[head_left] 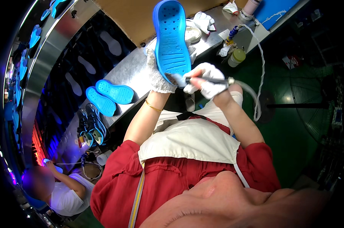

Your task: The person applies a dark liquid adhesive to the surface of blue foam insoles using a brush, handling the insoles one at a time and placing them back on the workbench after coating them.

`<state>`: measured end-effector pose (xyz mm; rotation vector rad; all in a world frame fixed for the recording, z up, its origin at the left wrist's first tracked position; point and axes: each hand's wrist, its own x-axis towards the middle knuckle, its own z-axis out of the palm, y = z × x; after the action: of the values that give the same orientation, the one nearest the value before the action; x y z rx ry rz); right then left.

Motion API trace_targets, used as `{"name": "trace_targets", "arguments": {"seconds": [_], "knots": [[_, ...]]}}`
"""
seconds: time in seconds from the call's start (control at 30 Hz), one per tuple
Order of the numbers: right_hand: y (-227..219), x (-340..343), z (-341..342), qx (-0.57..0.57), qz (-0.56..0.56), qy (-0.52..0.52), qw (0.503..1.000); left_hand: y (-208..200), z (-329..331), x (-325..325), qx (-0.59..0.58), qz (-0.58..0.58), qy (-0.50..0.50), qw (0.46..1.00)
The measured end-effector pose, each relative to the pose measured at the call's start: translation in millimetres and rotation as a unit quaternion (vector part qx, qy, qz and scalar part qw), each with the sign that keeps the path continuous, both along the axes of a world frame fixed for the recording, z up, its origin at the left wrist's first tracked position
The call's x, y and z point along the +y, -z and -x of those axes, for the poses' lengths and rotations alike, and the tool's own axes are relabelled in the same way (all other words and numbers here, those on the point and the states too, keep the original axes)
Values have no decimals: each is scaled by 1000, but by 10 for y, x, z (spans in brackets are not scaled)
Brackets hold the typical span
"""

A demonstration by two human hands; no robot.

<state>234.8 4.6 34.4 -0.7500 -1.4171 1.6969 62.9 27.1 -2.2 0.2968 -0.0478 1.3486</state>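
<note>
A bright blue shoe sole, its holed and ribbed face showing, stands heel down in front of me. My left hand, in a white knit glove, is closed around its heel end and left edge. In my right hand, also gloved with some bare fingertips, is a brush with a dark handle. A pale hose runs from the handle's rear end. The brush's light tip is blurred and lies at the heel edge of the sole; whether it touches cannot be made out.
Two blue soles lie on the metal bench at left, near dark shoes. A conveyor carrying blue pieces curves beyond. A cardboard sheet, white shoe and green-lidded jar stand ahead. Another person works at lower left.
</note>
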Motion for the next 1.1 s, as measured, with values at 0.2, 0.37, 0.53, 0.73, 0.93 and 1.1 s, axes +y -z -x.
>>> {"name": "trace_targets", "arguments": {"seconds": [0.2,0.37,0.53,0.73,0.93,1.1], "knots": [[142,-93,-19,-40,-272,60,960,-99,68,18,45,21,17,999],[29,19,-64,25,-152,11,988,-159,92,68,88,40,-11,995],[73,-159,-52,50,-98,-20,994,-224,170,178,62,24,18,998],[-81,29,-184,102,-2,9,995,-249,159,282,145,77,20,986],[29,247,-175,-92,-423,70,899,-316,91,349,119,33,121,985],[44,406,-357,-87,-329,-56,939,-397,-32,425,228,74,123,963]]}}
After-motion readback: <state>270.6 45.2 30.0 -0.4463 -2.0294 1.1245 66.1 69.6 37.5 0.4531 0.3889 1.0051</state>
